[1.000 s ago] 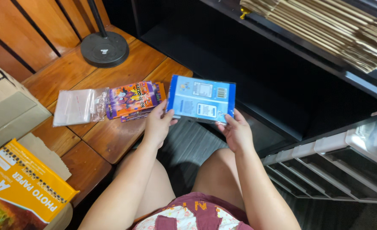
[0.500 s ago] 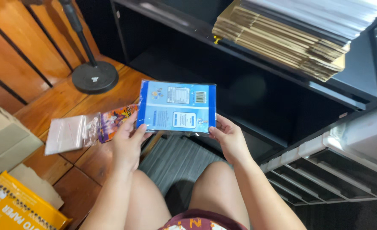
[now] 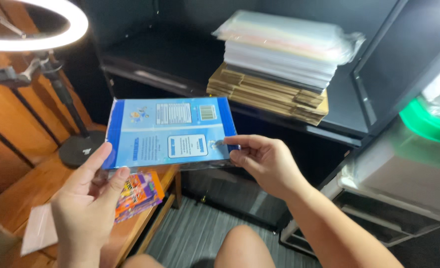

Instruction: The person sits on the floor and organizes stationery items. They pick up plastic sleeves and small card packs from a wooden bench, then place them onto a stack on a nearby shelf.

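Dark shelving beside a wooden tabletop, under a ring light

A lit ring light (image 3: 34, 25) on a black stand (image 3: 78, 149) shines at upper left before a slatted wood wall (image 3: 11, 119). The black shelf unit (image 3: 170, 54) carries flattened cardboard (image 3: 264, 97) under a stack of clear sleeves (image 3: 284, 47) (wrapped in plastic). Grey striped floor (image 3: 200, 228) lies below the wooden tabletop (image 3: 26, 191); a white wire rack (image 3: 394, 198) stands at right.

Glossy film and card held over warm wood

Between the fingers of the left hand (image 3: 83, 208) and right hand (image 3: 262, 164), the blue packet (image 3: 168, 131) looks like smooth printed card under shiny clear film. Below the left fingers lie a glossy colourful packet (image 3: 135, 194) and a clear plastic sleeve (image 3: 38, 229) on a varnished wooden table (image 3: 21, 191). Beyond the fingertips, matt brown cardboard sheets (image 3: 267, 94) sit under plastic-wrapped paper (image 3: 287, 47).
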